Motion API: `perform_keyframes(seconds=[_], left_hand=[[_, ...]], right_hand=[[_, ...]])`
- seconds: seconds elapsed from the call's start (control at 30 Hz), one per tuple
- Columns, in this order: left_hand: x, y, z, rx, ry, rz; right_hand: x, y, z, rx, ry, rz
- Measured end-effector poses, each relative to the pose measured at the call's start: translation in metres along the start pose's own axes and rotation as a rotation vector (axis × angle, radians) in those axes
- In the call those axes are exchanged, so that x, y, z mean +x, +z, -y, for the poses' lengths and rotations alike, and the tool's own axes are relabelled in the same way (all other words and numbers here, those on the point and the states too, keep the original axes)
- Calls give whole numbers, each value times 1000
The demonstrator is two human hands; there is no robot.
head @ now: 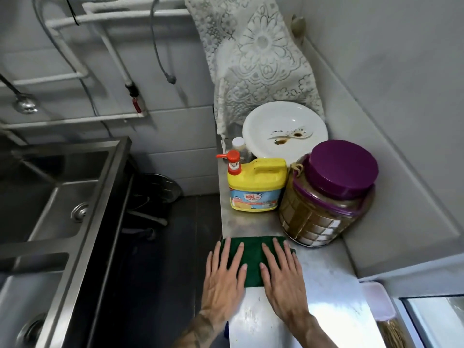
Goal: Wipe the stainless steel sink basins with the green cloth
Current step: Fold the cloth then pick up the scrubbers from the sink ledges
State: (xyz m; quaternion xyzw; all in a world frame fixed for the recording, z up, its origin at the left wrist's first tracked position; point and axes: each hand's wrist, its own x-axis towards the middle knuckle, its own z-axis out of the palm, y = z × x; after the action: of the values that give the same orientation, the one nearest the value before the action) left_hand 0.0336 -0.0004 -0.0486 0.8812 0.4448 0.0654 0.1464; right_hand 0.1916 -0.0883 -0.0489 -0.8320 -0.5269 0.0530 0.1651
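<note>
- The cloth lies flat on the steel counter at lower centre, not yet picked up; the wiping looks not yet begun.
- Both hands rest on it with fingers straight, gripping nothing: left hand on its left part, right hand on its right.
- Next move, likely: gather the cloth and carry it across the gap to the sink at left.
- A jar stands just beyond the cloth.

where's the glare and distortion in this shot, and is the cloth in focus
Head view: glare blows out the steel counter beside the right hand. The wide lens bows the sink and the wall lines. The sink's basins look dim and soft. The green cloth under the left hand is sharp.
</note>
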Motion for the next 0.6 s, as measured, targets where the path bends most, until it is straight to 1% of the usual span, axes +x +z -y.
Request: perform_keyframes(seconds=[0.13, 0.23, 0.33, 0.5, 0.6], left_hand=[[14, 0, -6, 47, -44, 52], [11, -9, -4, 62, -25, 133], [6, -30, 8, 70, -28, 137], [-13, -102, 42, 51, -81, 143], [-35, -152, 67, 40, -155, 99]], right_hand=[[17, 1, -6, -50, 10, 46], [16, -3, -5, -36, 24, 90], [12, -20, 2, -23, 34, 120], [25, -62, 37, -37, -14, 155], [39, -86, 84, -7, -90, 210]])
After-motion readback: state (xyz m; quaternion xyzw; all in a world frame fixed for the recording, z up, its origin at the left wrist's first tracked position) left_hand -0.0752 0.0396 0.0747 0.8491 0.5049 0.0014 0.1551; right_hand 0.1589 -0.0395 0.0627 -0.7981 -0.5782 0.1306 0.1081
